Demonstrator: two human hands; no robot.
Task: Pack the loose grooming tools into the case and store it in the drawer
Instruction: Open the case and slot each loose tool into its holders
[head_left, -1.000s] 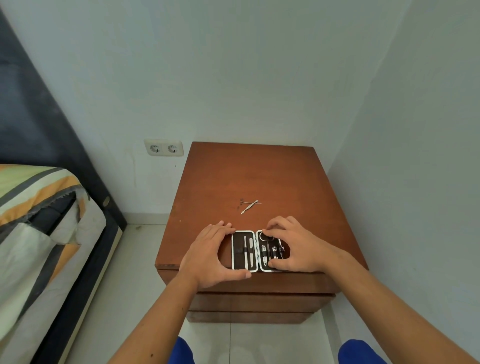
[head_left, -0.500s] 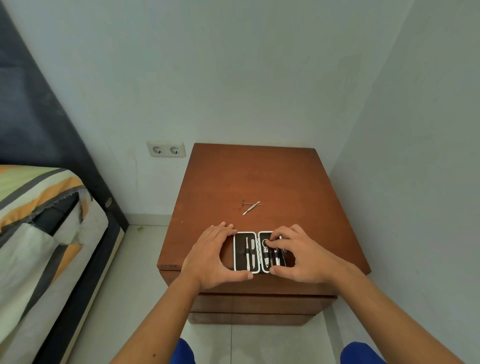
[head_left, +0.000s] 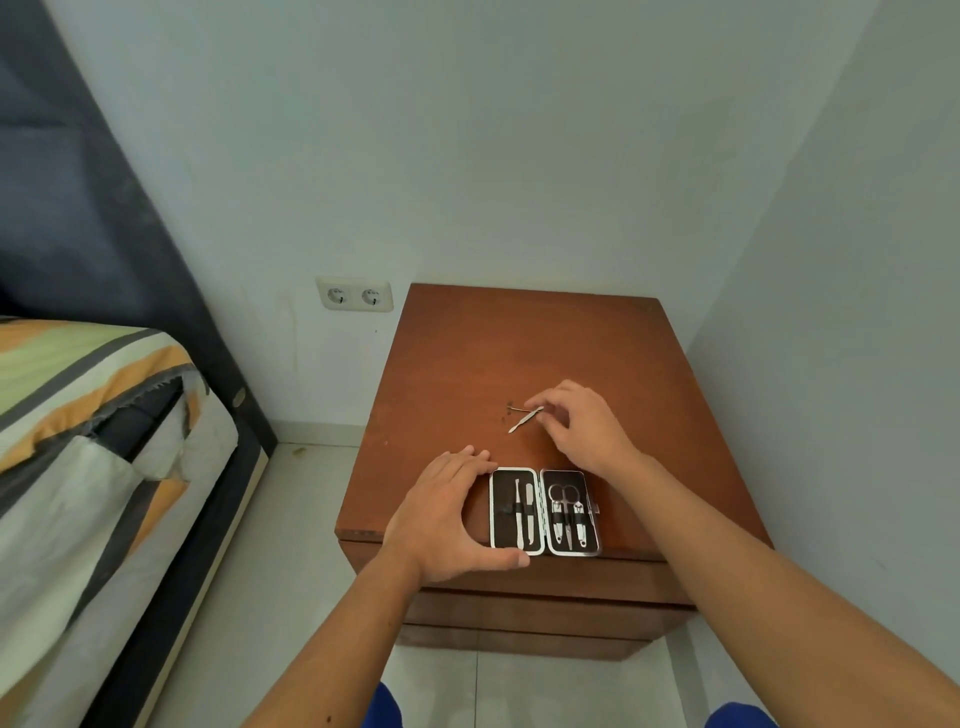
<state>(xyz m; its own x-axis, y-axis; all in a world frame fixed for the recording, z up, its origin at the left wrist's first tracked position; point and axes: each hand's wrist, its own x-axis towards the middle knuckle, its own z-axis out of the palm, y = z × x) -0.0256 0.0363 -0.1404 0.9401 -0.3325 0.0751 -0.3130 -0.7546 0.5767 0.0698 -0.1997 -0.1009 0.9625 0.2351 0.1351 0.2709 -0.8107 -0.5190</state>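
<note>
A black grooming case (head_left: 544, 512) with a white rim lies open near the front edge of the brown nightstand (head_left: 457, 364). Its left half holds two slim tools, its right half scissors and clippers. My left hand (head_left: 447, 519) cups the case's left side, thumb at its front corner. My right hand (head_left: 582, 426) is farther back, fingertips pinching one end of a loose silver tool (head_left: 523, 420) that lies on the wood. A thin second metal piece (head_left: 513, 410) lies crossed under it.
The nightstand stands in a corner, with white walls behind and to the right. Its drawer fronts (head_left: 519, 608) are shut below the top. A double wall socket (head_left: 355, 296) is to the left, and a bed (head_left: 93, 441) with striped bedding fills the left side.
My right hand has left the right half of the case and moved back to the loose silver tool. My left hand stays at the case.
</note>
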